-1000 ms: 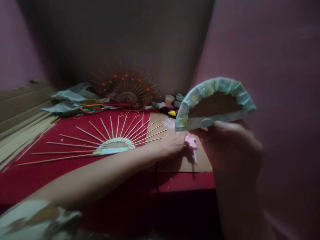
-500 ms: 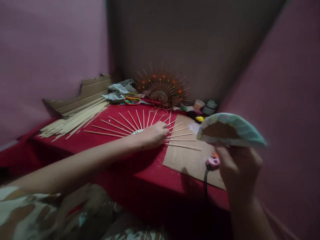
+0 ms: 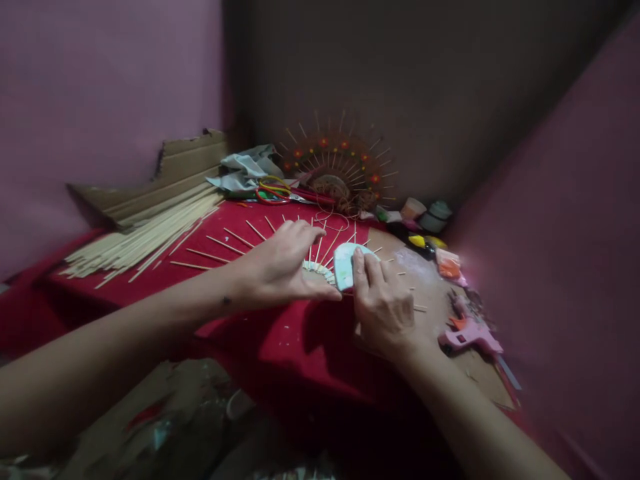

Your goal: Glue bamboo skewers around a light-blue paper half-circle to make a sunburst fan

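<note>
A fan of thin wooden sticks (image 3: 235,238) lies on the red cloth (image 3: 280,340), spread out from a small half-round base (image 3: 316,268). My left hand (image 3: 280,267) rests flat on that fan, covering its middle. My right hand (image 3: 383,303) presses a pale green half-round covered piece (image 3: 346,262) down onto the base, fingers on top of it. Both hands touch each other's work at the fan's centre. Part of the piece is hidden under my right fingers.
A pink glue gun (image 3: 473,335) lies on a brown cardboard sheet (image 3: 430,283) at the right. A bundle of loose sticks (image 3: 145,237), scissors (image 3: 273,191), crumpled cloth (image 3: 245,170), a finished decorated fan (image 3: 340,167) and small pots (image 3: 425,213) sit further back.
My right hand has come down from the air and set the green half-round piece onto the fan's base. The glue gun now lies alone on the cardboard. The view shifted left.
</note>
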Demonstrator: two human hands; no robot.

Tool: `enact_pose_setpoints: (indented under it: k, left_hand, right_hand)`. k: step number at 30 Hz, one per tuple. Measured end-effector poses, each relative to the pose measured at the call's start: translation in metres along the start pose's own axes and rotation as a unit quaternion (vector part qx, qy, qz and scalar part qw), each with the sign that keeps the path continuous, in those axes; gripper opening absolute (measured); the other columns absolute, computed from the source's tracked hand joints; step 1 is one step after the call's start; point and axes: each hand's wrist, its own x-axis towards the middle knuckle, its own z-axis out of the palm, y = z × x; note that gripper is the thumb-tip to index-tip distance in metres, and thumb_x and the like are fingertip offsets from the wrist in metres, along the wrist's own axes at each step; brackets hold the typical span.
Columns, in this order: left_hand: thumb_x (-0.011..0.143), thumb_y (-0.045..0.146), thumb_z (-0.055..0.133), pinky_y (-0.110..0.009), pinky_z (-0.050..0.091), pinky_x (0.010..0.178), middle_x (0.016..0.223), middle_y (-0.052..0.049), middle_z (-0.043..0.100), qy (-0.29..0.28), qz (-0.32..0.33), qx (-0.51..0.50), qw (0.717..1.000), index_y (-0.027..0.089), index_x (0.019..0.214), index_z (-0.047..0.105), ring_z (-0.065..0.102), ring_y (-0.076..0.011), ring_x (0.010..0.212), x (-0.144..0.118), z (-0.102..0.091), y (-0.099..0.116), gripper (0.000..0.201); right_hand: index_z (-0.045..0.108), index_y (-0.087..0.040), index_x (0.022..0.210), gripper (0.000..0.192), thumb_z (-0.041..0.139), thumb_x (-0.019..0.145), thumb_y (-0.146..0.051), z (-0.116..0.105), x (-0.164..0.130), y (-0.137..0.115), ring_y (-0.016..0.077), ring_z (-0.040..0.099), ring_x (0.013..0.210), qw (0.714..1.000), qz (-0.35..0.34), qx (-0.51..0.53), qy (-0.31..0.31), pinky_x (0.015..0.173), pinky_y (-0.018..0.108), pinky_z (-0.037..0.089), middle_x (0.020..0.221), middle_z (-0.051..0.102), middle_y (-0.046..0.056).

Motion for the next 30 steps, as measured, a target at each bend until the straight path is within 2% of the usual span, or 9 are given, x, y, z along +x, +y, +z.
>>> enact_pose_setpoints:
  k: [2,5,9,12,15,18,23,26,30]
  left_hand:
    - [0.071,0.069,0.067,-0.048,0.044,0.095,0.115,-0.021,0.060,-0.008,0.028,0.070,0.997,0.004,0.119,0.058,0.052,-0.0346,0.107,0.004,0.010,0.002,0.081]
    - [0.076,0.067,0.064,-0.044,0.045,0.091,0.110,-0.019,0.061,-0.033,0.048,0.100,0.993,0.006,0.114,0.060,0.054,-0.0319,0.101,0.011,0.020,0.001,0.072]
    - [0.077,0.061,0.064,-0.041,0.045,0.086,0.103,-0.016,0.061,-0.052,0.032,0.076,0.995,0.008,0.110,0.061,0.054,-0.0297,0.096,0.021,0.025,-0.004,0.063]
    - [0.077,0.058,0.063,-0.040,0.046,0.082,0.096,-0.013,0.061,-0.075,-0.011,0.011,0.997,0.010,0.106,0.062,0.055,-0.0276,0.090,0.027,0.028,-0.007,0.056]
    - [0.070,0.054,0.069,-0.042,0.046,0.084,0.100,-0.014,0.059,-0.061,-0.046,-0.009,0.997,0.010,0.111,0.058,0.055,-0.0283,0.092,0.031,0.034,-0.008,0.061]
    - [0.068,0.046,0.072,-0.045,0.044,0.090,0.107,-0.016,0.056,-0.029,-0.046,0.001,0.999,0.006,0.123,0.050,0.053,-0.0310,0.100,0.033,0.040,-0.010,0.072]
    - [0.070,0.038,0.067,-0.047,0.043,0.093,0.113,-0.019,0.055,-0.045,-0.031,-0.034,0.998,0.003,0.136,0.039,0.052,-0.0326,0.104,0.033,0.044,-0.011,0.080]
    - [0.072,0.031,0.062,-0.053,0.038,0.100,0.120,-0.019,0.056,-0.056,-0.011,-0.030,0.998,0.007,0.142,0.034,0.052,-0.0339,0.110,0.034,0.045,-0.011,0.079]
    - [0.068,0.032,0.065,-0.058,0.034,0.102,0.128,-0.022,0.054,-0.068,-0.014,-0.011,0.998,0.008,0.142,0.034,0.049,-0.0387,0.116,0.037,0.048,-0.012,0.084]
  right_hand:
    - [0.055,0.009,0.127,0.041,0.042,0.091,-0.005,0.002,0.005,-0.003,0.0268,0.061,0.081,1.000,0.000,-0.002,-0.009,0.063,0.038,0.052,0.104,0.070,0.025]
    - [0.058,0.008,0.125,0.038,0.042,0.092,-0.006,0.006,0.010,-0.006,0.0254,0.060,0.079,1.000,-0.007,-0.009,-0.011,0.063,0.037,0.050,0.103,0.071,0.024]
    - [0.061,0.004,0.122,0.035,0.044,0.094,-0.008,0.013,0.012,-0.005,0.0254,0.059,0.079,1.000,-0.020,-0.016,0.011,0.064,0.038,0.049,0.101,0.071,0.021]
    - [0.060,0.000,0.124,0.035,0.043,0.096,-0.010,0.015,0.013,-0.004,0.0256,0.058,0.081,0.999,-0.029,-0.007,0.016,0.066,0.039,0.048,0.101,0.071,0.020]
    - [0.061,-0.002,0.124,0.035,0.041,0.097,-0.011,0.016,0.013,-0.005,0.0257,0.057,0.081,0.999,-0.035,0.001,0.015,0.067,0.040,0.047,0.101,0.070,0.019]
    - [0.062,-0.003,0.123,0.034,0.042,0.097,-0.012,0.017,0.013,-0.006,0.0262,0.056,0.081,0.999,-0.042,0.008,0.030,0.069,0.041,0.047,0.103,0.070,0.020]
    - [0.063,-0.006,0.122,0.034,0.040,0.098,-0.011,0.018,0.011,-0.008,0.0254,0.055,0.083,0.998,-0.054,0.022,0.038,0.073,0.043,0.047,0.106,0.069,0.019]
    - [0.062,-0.007,0.124,0.036,0.037,0.098,-0.010,0.018,0.009,-0.010,0.0252,0.054,0.083,0.997,-0.066,0.042,0.027,0.072,0.044,0.048,0.105,0.068,0.018]
    - [0.061,-0.008,0.126,0.036,0.039,0.098,-0.011,0.018,0.007,-0.010,0.0251,0.054,0.086,0.996,-0.068,0.048,0.042,0.074,0.044,0.048,0.106,0.068,0.017]
